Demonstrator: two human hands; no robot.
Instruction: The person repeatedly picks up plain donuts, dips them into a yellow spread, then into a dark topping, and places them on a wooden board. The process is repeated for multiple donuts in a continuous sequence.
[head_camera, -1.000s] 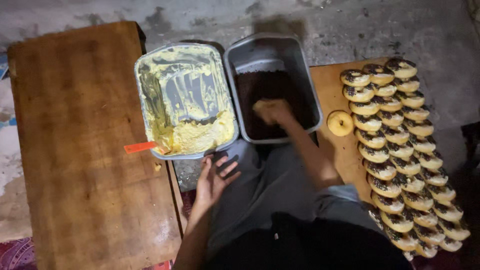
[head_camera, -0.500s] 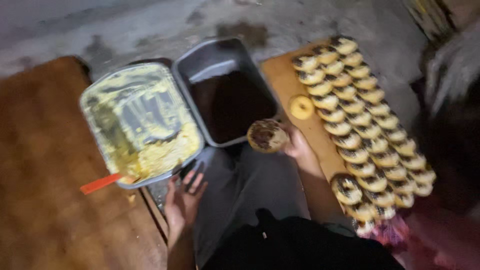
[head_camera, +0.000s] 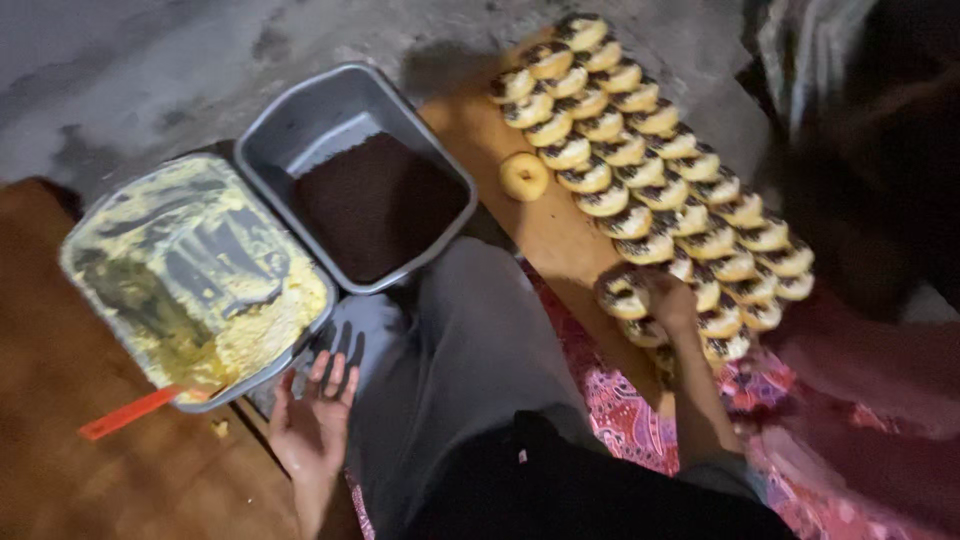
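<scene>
Crowded as the rows are, the right hand (head_camera: 668, 300), closed on a sprinkled doughnut (head_camera: 622, 293), could smear neighbours; the left hand (head_camera: 312, 418) rests open, empty.

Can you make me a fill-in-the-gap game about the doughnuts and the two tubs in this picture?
1. The right hand puts a sprinkled doughnut down on the wooden ____.
2. One doughnut lies apart from the rows with no ____ on top.
3. The grey tub holds ____ sprinkles.
4. The handle sticking out of the tub of yellow cream is ____.

Missing words: board; sprinkles; dark brown; orange
</scene>
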